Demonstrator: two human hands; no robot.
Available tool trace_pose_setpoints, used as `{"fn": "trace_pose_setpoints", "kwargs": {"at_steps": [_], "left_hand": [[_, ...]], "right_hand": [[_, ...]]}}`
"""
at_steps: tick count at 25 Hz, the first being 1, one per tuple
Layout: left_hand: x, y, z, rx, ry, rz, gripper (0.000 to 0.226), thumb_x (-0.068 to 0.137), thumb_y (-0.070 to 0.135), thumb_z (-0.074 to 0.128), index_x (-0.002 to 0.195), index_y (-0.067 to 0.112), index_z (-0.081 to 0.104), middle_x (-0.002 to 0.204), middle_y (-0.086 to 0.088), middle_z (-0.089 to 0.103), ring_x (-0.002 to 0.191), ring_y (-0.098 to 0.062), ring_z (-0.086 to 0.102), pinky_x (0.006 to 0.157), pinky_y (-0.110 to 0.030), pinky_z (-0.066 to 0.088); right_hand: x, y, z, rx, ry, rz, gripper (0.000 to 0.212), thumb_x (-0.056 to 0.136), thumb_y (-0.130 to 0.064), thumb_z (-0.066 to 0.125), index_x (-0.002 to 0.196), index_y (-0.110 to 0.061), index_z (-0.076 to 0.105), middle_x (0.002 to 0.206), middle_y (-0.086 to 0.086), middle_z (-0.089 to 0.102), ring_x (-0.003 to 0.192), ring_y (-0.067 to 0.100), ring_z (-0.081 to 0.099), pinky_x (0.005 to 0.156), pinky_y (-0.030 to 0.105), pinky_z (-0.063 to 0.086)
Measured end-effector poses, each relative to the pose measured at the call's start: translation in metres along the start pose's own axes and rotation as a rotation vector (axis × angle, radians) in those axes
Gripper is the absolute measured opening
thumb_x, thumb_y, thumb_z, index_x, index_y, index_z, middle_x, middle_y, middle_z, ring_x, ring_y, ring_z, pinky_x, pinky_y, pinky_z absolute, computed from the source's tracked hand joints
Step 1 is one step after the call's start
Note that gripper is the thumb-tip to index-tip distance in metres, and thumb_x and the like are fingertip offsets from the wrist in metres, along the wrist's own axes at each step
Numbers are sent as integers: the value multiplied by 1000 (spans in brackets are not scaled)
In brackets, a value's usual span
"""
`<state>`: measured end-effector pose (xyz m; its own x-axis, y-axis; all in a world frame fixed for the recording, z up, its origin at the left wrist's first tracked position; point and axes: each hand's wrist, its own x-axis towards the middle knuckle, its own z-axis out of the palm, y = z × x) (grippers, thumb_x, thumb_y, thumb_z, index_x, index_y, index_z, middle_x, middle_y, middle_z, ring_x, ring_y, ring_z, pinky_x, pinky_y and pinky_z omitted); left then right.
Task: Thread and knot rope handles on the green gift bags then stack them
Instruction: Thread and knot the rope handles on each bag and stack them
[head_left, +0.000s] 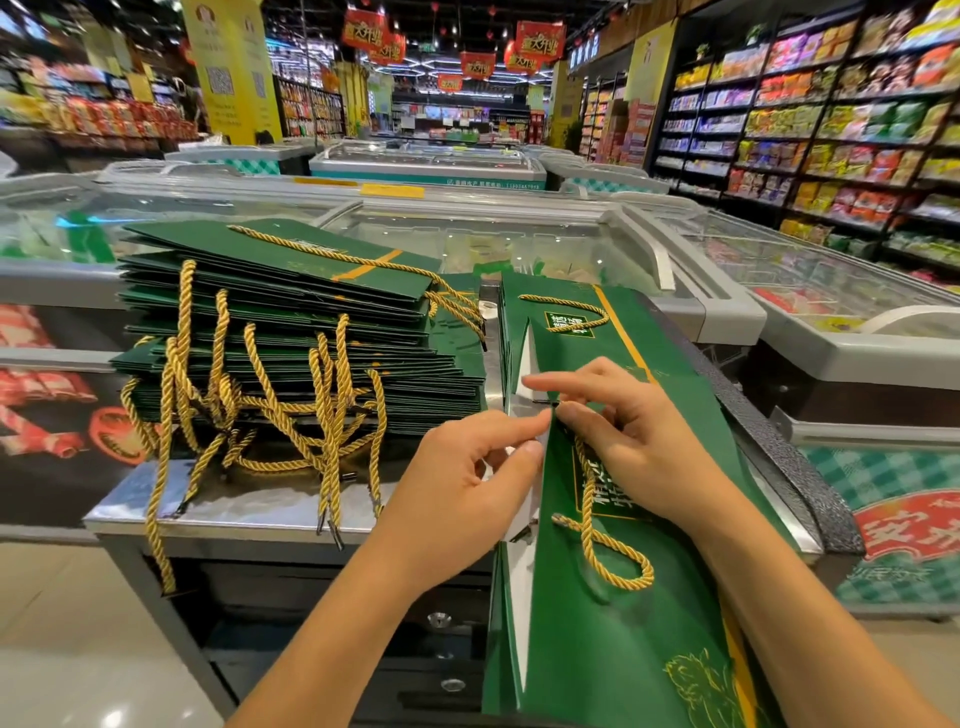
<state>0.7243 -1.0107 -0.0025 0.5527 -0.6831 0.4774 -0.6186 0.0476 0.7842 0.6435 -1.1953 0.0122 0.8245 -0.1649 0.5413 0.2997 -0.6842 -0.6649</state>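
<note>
Roped bags (280, 312) lie stacked on the desk (249, 506); my left hand (467, 467) pinches the edge of the current bag (597, 623), my right hand (628, 431) its rope end (551, 403), threading apparently unfinished.

Bag (597, 649) btm cut off; rope (589, 499) end hidden under R fingers (584, 422).
</note>
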Motion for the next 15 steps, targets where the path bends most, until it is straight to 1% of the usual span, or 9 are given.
{"fn": "trace_pose_setpoints", "kwargs": {"at_steps": [1, 2, 3, 5, 7, 10, 12, 14, 15], "left_hand": [[1, 1, 0, 9, -2, 4, 30, 99, 18, 58, 126, 21, 70, 80, 20, 64, 69, -5, 55, 66, -17, 43], [2, 1, 1, 16, 15, -4, 28, 98, 15, 60, 124, 21, 71, 80, 21, 64, 68, -4, 55, 65, -15, 43], [4, 1, 1, 18, 50, -35, 27, 97, 15, 62, 120, 23, 72, 83, 18, 66, 66, -5, 58, 64, -19, 48], [13, 2, 1, -13, 115, -156, 19, 95, 16, 64, 111, 27, 69, 85, 6, 70, 61, -11, 67, 64, -34, 58], [22, 3, 1, 45, 106, -197, 19, 95, 19, 64, 112, 27, 63, 77, 2, 69, 54, -12, 68, 63, -40, 58], [32, 5, 5, 189, 57, -130, 25, 95, 20, 63, 118, 29, 64, 69, 2, 66, 46, 0, 56, 57, -30, 49], [36, 2, 10, 203, 88, -141, 16, 94, 22, 65, 107, 29, 69, 69, 4, 62, 49, 0, 49, 53, -26, 37], [37, 0, 11, 160, 109, -168, 7, 94, 24, 67, 97, 26, 72, 69, 5, 62, 50, -1, 47, 52, -27, 38], [37, 0, 11, 153, 115, -168, 6, 94, 23, 66, 94, 24, 72, 69, 6, 61, 50, 0, 47, 51, -25, 38]], "right_hand": [[1, 1, 0, -5, -7, -6, 35, 99, -1, 60, 120, -26, 72, 94, 4, 58, 79, 11, 52, 65, 19, 36], [1, 2, 1, -7, -7, -7, 33, 99, 0, 60, 115, -26, 71, 96, 2, 60, 85, 13, 54, 67, 17, 37], [1, 3, 1, -9, -7, 0, 32, 98, 1, 60, 112, -27, 70, 98, -1, 61, 88, 13, 55, 68, 16, 37], [1, 2, 1, -5, -4, 23, 32, 98, 1, 61, 107, -29, 68, 99, -5, 63, 90, 12, 55, 68, 16, 37], [2, 3, 1, 1, -6, 39, 32, 97, 0, 62, 105, -30, 67, 100, -7, 65, 90, 11, 56, 66, 17, 38], [1, 3, 0, 28, 0, 40, 32, 97, 1, 62, 104, -30, 68, 99, -7, 65, 90, 10, 56, 66, 16, 38], [1, 3, 0, 35, 0, 29, 33, 97, 1, 63, 106, -30, 68, 98, -1, 63, 91, 14, 57, 66, 22, 41], [1, 2, 1, 14, -6, 15, 35, 96, 1, 63, 108, -31, 68, 98, 4, 62, 92, 16, 57, 70, 31, 45], [1, 2, 1, 7, -14, 18, 37, 96, 2, 63, 109, -32, 68, 99, 4, 61, 92, 15, 56, 70, 29, 45]]}}
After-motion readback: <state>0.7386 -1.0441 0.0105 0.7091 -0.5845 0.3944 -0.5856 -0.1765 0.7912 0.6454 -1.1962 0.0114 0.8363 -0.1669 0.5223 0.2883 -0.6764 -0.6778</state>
